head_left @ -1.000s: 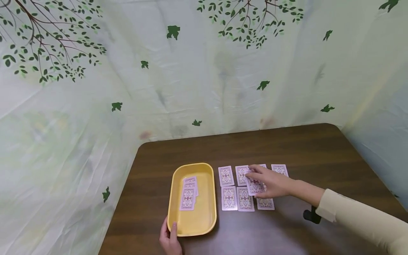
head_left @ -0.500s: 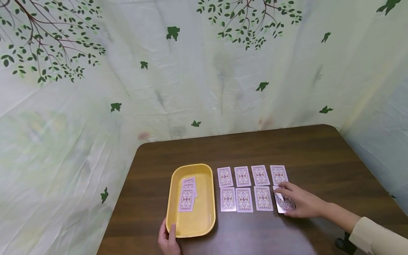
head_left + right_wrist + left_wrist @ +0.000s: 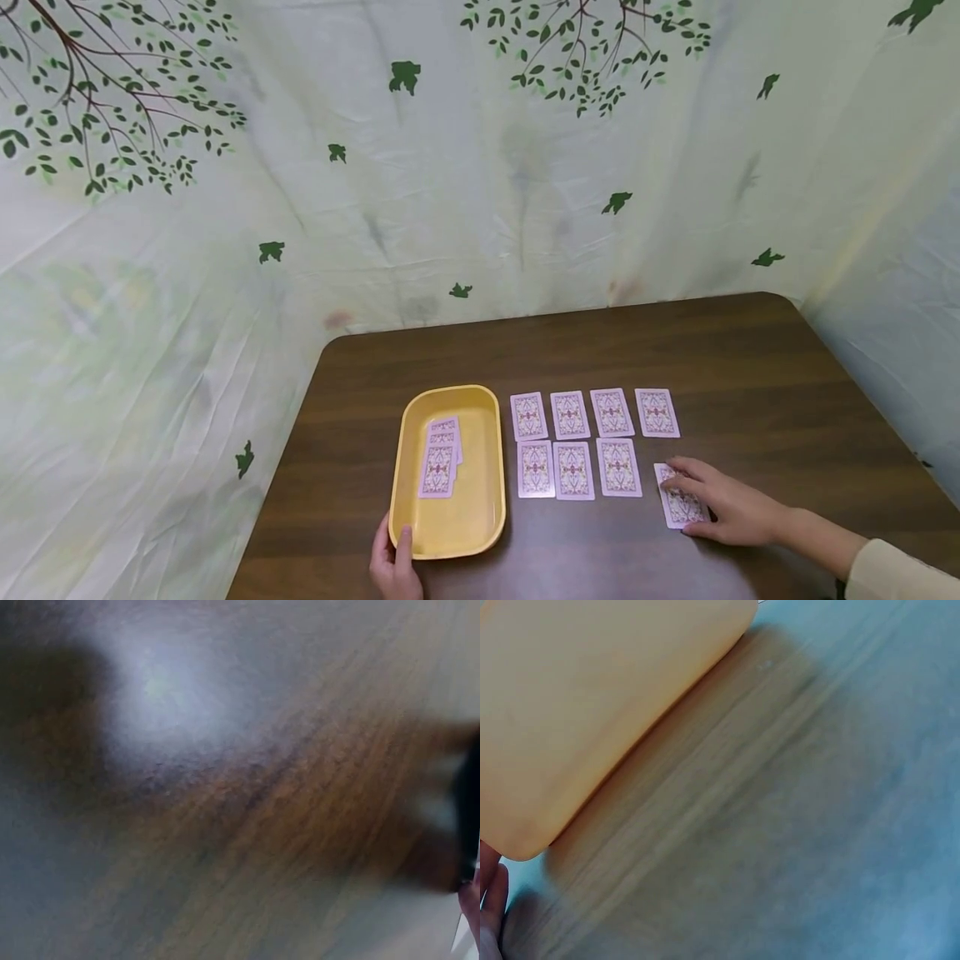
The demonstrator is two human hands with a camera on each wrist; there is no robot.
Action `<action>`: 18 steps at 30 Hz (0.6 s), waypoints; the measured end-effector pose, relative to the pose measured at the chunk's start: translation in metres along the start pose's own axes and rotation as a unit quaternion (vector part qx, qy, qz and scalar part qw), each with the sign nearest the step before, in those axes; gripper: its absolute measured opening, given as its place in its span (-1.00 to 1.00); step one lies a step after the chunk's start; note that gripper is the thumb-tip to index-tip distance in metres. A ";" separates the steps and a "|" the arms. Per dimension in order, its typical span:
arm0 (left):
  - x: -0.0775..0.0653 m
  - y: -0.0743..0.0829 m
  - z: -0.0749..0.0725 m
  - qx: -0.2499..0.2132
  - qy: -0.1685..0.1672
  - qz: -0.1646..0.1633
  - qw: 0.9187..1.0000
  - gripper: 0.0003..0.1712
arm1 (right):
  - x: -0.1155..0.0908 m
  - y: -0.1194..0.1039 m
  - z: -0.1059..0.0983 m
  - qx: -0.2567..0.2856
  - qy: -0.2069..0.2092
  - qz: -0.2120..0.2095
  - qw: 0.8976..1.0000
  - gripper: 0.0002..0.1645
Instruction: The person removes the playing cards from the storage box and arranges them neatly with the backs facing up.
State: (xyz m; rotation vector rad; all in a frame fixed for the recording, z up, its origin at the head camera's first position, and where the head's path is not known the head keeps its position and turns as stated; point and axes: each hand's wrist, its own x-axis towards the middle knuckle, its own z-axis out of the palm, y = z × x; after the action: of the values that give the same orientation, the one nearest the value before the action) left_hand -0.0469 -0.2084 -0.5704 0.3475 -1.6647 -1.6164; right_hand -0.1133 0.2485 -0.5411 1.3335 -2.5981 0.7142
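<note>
My right hand (image 3: 738, 504) holds a face-down playing card (image 3: 678, 498) at the table, thumb at its near edge and fingertips at its far edge. The card lies a little nearer and to the right of two rows of face-down playing cards (image 3: 574, 471) with purple patterned backs. My left hand (image 3: 395, 567) grips the near left corner of a yellow tray (image 3: 491, 533), its thumb over the rim. A few overlapping cards (image 3: 438, 471) lie inside the tray. In the left wrist view, the tray (image 3: 592, 712) fills the upper left, with part of my left hand (image 3: 491, 907) at the edge.
The brown wooden table (image 3: 600, 358) has rounded far corners. Behind it hangs a pale curtain (image 3: 525, 233) printed with branches and leaves. In the right wrist view there is mostly blurred tabletop (image 3: 262, 787).
My right hand carried a card from above the rows to the right end of the near row. It then moved the card nearer and slightly right. My left hand stayed at the tray.
</note>
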 end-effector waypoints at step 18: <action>0.000 0.000 0.000 -0.011 -0.004 0.005 1.000 -0.65 | 0.013 0.008 0.008 0.006 0.023 -0.006 1.000 -0.49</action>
State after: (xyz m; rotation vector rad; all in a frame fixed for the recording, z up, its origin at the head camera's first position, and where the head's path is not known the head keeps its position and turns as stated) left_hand -0.0466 -0.2085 -0.5704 0.3202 -1.6515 -1.6295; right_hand -0.1263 0.2392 -0.5470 1.3202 -2.5523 0.7508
